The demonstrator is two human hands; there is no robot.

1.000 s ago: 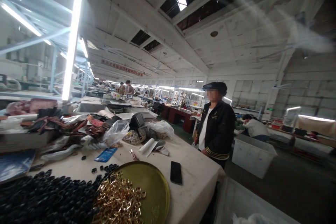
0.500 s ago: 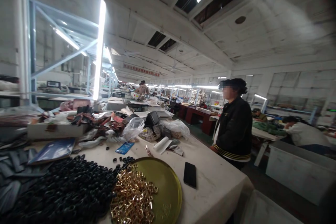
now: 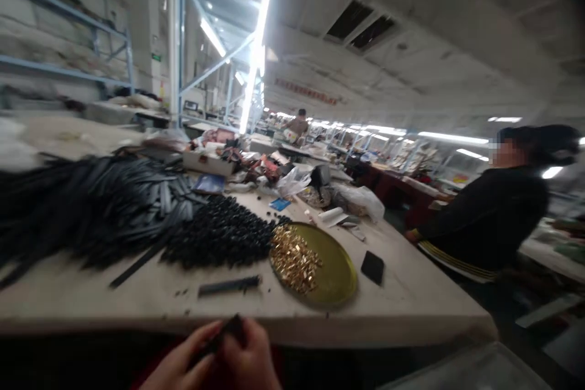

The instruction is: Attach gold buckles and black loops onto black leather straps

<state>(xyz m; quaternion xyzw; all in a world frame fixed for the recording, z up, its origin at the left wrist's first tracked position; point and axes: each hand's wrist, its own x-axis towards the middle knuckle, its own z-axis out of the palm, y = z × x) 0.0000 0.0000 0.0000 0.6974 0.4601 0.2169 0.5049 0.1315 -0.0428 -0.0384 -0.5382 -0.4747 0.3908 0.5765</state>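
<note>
Both my hands show at the bottom edge, below the table's front edge. My left hand (image 3: 176, 362) and my right hand (image 3: 249, 359) are closed together on a small dark piece (image 3: 228, 329), probably a strap or loop. On the white table (image 3: 411, 298) lie a loose black strip (image 3: 228, 285), a heap of small black loops (image 3: 219, 233), a pile of long black straps (image 3: 91, 207), and a gold round tray (image 3: 336, 268) with a heap of gold buckles (image 3: 295, 259).
A black phone (image 3: 372, 267) lies right of the tray. Bags, leather scraps and a paper roll crowd the table's far end (image 3: 297, 180). A person in a black jacket (image 3: 489, 225) stands at the right side. Further benches and workers fill the hall beyond.
The view has swung down and left. My hands, unseen before, are now in sight at the bottom, holding a dark piece. The strap pile has come into view at the left.
</note>
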